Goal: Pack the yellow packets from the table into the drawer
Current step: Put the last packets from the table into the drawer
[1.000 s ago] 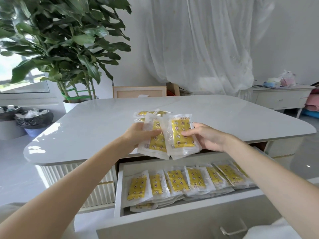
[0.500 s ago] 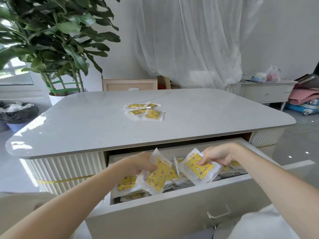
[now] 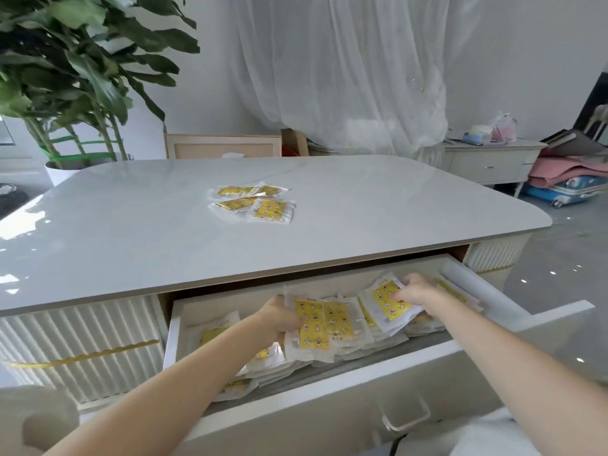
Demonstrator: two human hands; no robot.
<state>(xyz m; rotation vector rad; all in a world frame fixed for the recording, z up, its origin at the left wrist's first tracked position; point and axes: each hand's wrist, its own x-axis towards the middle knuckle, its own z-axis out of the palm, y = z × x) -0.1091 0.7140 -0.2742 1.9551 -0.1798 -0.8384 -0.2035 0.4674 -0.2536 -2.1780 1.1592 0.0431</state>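
A few yellow packets (image 3: 253,204) lie on the table (image 3: 131,225), not yet packed. My left hand (image 3: 279,319) grips one packet (image 3: 311,327) by its edge, fingers curled, standing it in the drawer (image 3: 329,394) row to save room. My right hand (image 3: 418,292) pinches another packet (image 3: 390,301), slotting it alongside.

Clear-edged yellow packets (image 3: 253,204): four, perhaps more, overlap mid-table (image 3: 131,218). Others fill the open drawer (image 3: 296,416) in leaning rows. There my left hand (image 3: 279,319) grips a near-flat packet (image 3: 311,327) and my right hand (image 3: 416,291) pinches a tilted packet (image 3: 383,301).
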